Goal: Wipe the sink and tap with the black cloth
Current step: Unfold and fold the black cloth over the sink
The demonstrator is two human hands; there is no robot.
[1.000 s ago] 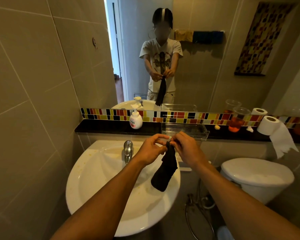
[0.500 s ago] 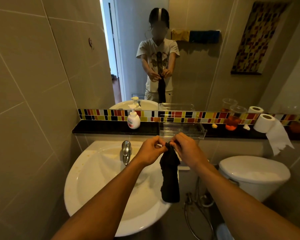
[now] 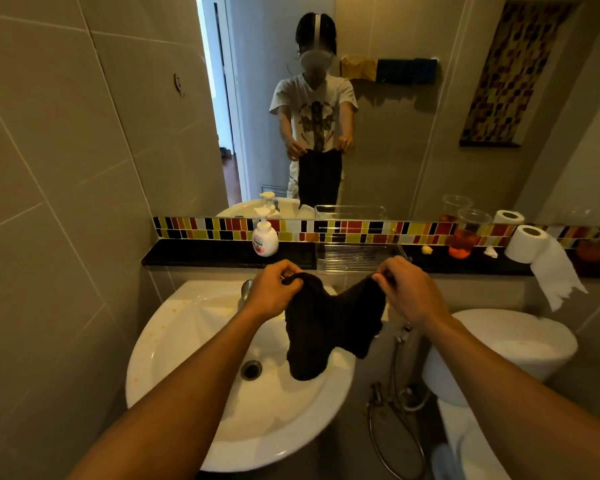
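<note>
Black cloth [image 3: 329,323] hung spread over the white sink [image 3: 174,344], left hand [image 3: 274,292] pinched its left corner, right hand [image 3: 409,292] pinched the right, tap [image 3: 246,289] mostly hidden behind left hand, soap bottle [image 3: 264,237] on far ledge

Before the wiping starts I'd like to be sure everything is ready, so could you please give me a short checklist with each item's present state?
1. Black cloth gripped by left hand and right hand: ok.
2. Cloth opened out between them: ok.
3. Cloth over the sink, not touching it: ok.
4. Tap reachable: cannot tell, mostly hidden by the left hand.
5. Basin free of objects: ok.
</note>
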